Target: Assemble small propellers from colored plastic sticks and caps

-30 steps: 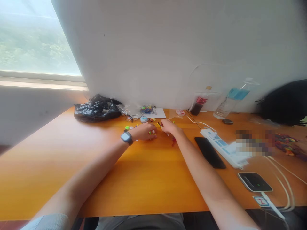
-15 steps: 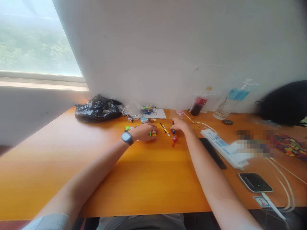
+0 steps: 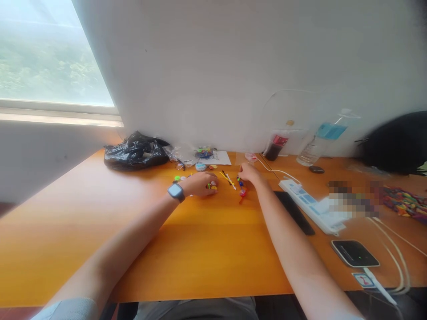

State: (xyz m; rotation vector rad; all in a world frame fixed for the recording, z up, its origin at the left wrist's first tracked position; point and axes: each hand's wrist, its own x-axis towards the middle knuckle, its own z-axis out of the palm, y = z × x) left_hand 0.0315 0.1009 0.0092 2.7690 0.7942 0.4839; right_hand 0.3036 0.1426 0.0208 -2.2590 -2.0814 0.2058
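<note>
My left hand (image 3: 199,183), with a dark watch on the wrist, rests on the table with its fingers curled round several small round coloured pieces (image 3: 213,185), yellow, green and pale. To its left lie a bright green round piece (image 3: 177,178) and a few pale ones. Further right, my right hand (image 3: 247,172) points down with its fingertips together at a small blue and green piece (image 3: 239,180); what they pinch is mostly hidden. Just below is a red piece (image 3: 243,193). Between my hands lie thin yellow, black and white sticks (image 3: 228,179).
Behind my hands are a light blue round lid (image 3: 200,166), a white paper sheet (image 3: 223,157) and a black plastic bag (image 3: 135,153). On the right stand a dark drink bottle (image 3: 275,149), a water bottle (image 3: 312,149) and a white power strip (image 3: 308,204) with cables.
My right hand has shifted very slightly, and more of the blue and green piece shows at its fingertips. The left hand stays almost in place.
</note>
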